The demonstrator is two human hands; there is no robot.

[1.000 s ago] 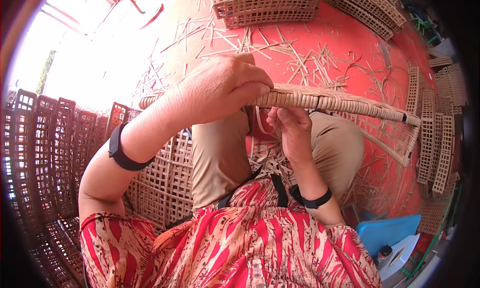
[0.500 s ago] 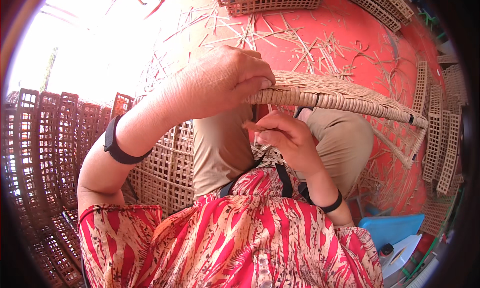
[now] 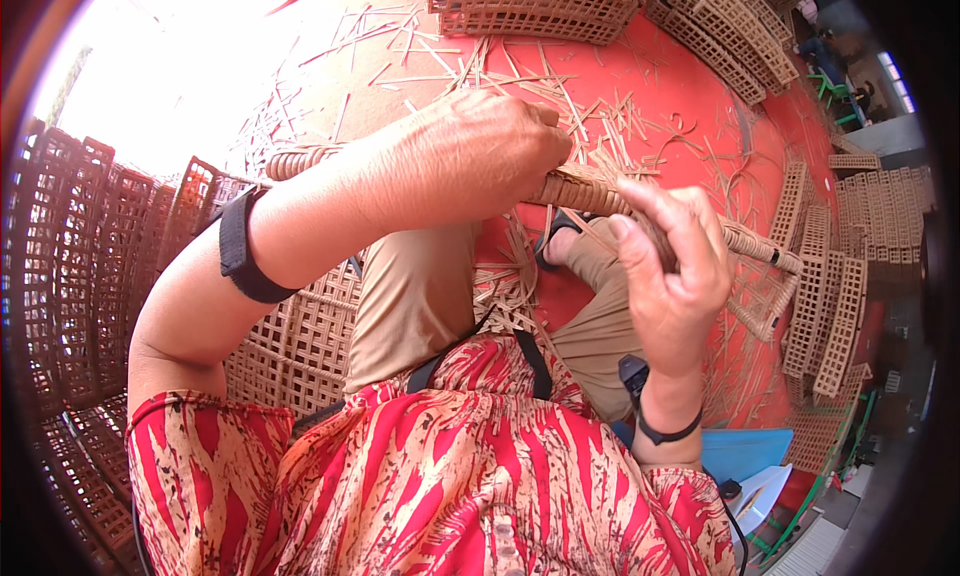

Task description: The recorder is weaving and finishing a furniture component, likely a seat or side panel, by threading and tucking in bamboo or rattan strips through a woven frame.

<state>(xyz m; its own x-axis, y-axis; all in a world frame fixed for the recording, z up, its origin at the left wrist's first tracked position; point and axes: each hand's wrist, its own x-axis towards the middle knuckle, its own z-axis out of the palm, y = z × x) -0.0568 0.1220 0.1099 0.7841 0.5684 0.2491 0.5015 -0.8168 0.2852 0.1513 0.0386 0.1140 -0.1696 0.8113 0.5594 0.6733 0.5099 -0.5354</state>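
Observation:
A woven wicker piece [image 3: 590, 194] with a thick wrapped rim lies across in front of me above my knees. My left hand [image 3: 505, 151] is closed at the rim near its middle; the wrist hides part of the piece, and the fingertips are hidden. To the right, my right hand [image 3: 682, 261] is raised by the same rim, thumb and forefinger apart and curved. The brown rim shows in the gap between them. A thin pale cane strip [image 3: 597, 238] slants from the rim toward the right thumb; whether the thumb touches it I cannot tell.
Openwork woven panels [image 3: 95, 266] stand in rows at my left. More stacked baskets [image 3: 535, 11] lie at the far side, with panels [image 3: 825, 306] at the right. Cut cane strips litter the red floor [image 3: 600, 71]. A blue thing [image 3: 745, 453] and white sheets lie near my right elbow.
My right hand has moved up and to the right from below the rim, its pinch loosened. My left hand has shifted slightly right along the rim. The wicker piece has tilted and moved left.

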